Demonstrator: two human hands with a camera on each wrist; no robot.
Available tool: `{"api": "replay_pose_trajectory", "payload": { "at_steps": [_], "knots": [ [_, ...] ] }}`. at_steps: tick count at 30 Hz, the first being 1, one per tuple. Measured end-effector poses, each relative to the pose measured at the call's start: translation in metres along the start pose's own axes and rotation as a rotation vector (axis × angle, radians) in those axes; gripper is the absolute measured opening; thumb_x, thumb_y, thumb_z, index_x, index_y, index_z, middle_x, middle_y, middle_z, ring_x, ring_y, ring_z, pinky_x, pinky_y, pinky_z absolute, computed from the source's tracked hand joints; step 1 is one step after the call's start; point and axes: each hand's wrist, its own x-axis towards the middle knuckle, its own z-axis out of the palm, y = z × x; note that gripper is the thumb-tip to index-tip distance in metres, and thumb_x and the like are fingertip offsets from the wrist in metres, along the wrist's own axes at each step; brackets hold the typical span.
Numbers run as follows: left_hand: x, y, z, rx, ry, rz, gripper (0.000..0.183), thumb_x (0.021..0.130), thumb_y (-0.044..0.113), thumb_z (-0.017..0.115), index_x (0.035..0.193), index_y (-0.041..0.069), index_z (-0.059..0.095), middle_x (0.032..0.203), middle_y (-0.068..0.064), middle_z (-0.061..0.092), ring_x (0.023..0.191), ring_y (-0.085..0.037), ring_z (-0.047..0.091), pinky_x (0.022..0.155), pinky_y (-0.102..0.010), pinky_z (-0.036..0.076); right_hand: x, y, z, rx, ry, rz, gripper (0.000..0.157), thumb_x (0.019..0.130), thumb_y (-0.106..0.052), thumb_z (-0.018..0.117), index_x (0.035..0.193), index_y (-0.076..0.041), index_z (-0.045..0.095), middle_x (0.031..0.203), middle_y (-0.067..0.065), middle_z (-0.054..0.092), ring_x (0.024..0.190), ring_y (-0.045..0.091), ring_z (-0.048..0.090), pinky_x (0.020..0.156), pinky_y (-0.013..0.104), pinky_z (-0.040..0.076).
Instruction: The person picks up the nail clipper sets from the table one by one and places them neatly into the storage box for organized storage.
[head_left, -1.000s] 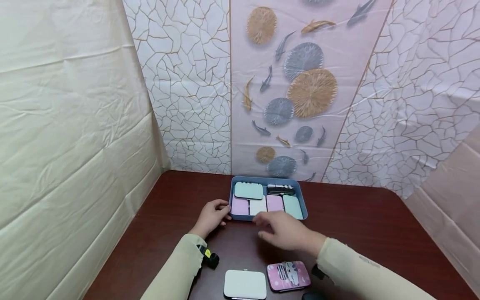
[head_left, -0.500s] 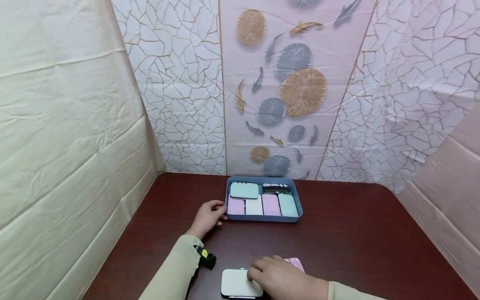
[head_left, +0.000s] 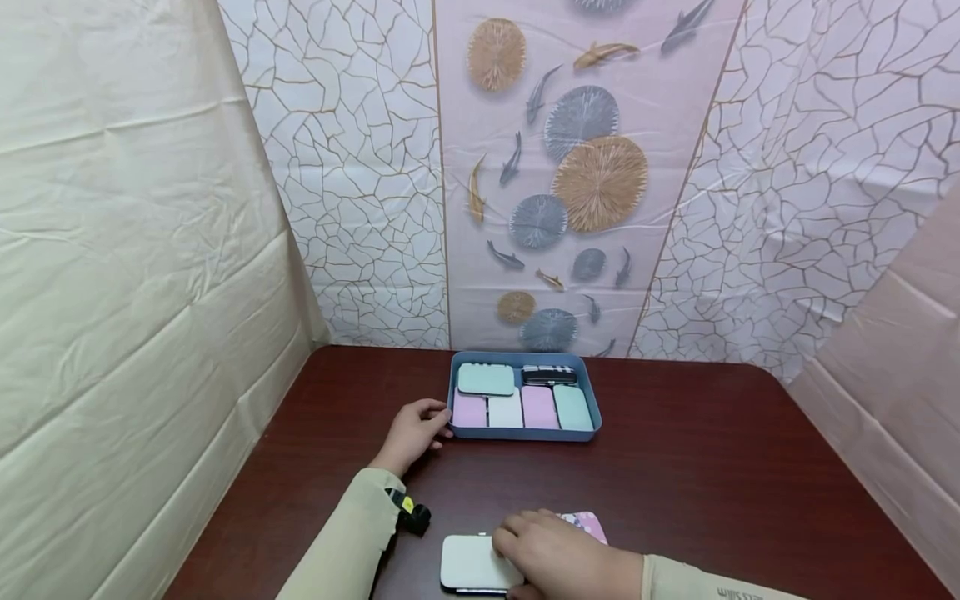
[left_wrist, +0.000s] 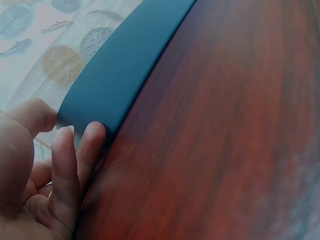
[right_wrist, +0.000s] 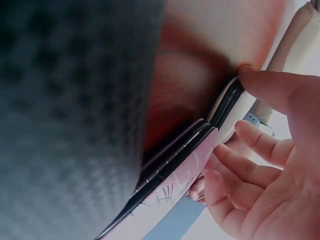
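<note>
A flat white hard case with a black edge (head_left: 476, 562) lies at the front of the table. My right hand (head_left: 558, 558) is over its right end, thumb at its edge and curled fingers on it. In the right wrist view my thumb (right_wrist: 272, 87) meets the white case (right_wrist: 240, 110) at its corner. A pink patterned case (head_left: 588, 525) lies just right of it, partly hidden by that hand. My left hand (head_left: 412, 429) rests at the left front corner of a blue tray (head_left: 525, 434). In the left wrist view its fingertips (left_wrist: 92, 132) touch the tray wall (left_wrist: 120, 75).
The tray holds several flat cases: a mint case (head_left: 486, 379) on top at the left, a black patterned one (head_left: 549, 375) at the back, and lilac, white and mint ones in front. A patterned cloth wall (head_left: 390, 250) stands behind the dark red table (head_left: 675, 450).
My right hand has drawn back from the tray's front to the white case and covered much of the pink case. My left hand stays at the tray corner. The head view has shifted slightly.
</note>
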Motion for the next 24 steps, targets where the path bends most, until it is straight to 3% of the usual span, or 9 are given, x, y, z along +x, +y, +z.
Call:
{"api": "replay_pose_trajectory", "payload": {
  "at_steps": [9,13,24],
  "knots": [
    [0.001,-0.001,0.000,0.001,0.005,-0.015,0.033,0.090,0.034,0.063,0.118,0.017,0.061,0.099,-0.005,0.067,0.075,-0.019,0.069,0.057,-0.035,0.058,0.002,0.004,-0.010,0.022,0.013,0.036,0.033,0.081,-0.041,0.071,0.104,-0.024,0.054,0.090,-0.017,0.050,0.078,-0.005,0.045,0.064,0.013,0.042],
    [0.001,-0.001,-0.002,0.002,-0.005,-0.005,0.034,0.089,0.036,0.063,0.118,0.018,0.062,0.098,-0.005,0.068,0.075,-0.019,0.069,0.057,-0.036,0.058,0.007,0.011,-0.019,-0.034,0.082,0.070,0.034,0.079,-0.039,0.074,0.101,-0.022,0.056,0.093,-0.013,0.053,0.082,-0.001,0.050,0.067,0.018,0.047],
    [0.002,-0.003,-0.002,0.005,-0.012,-0.005,0.037,0.088,0.039,0.064,0.118,0.018,0.061,0.098,-0.004,0.068,0.075,-0.019,0.069,0.058,-0.035,0.058,0.024,0.055,-0.049,-0.031,0.188,0.248,0.038,0.074,-0.036,0.079,0.100,-0.021,0.056,0.093,-0.010,0.056,0.079,0.002,0.051,0.067,0.021,0.050]
  ]
}}
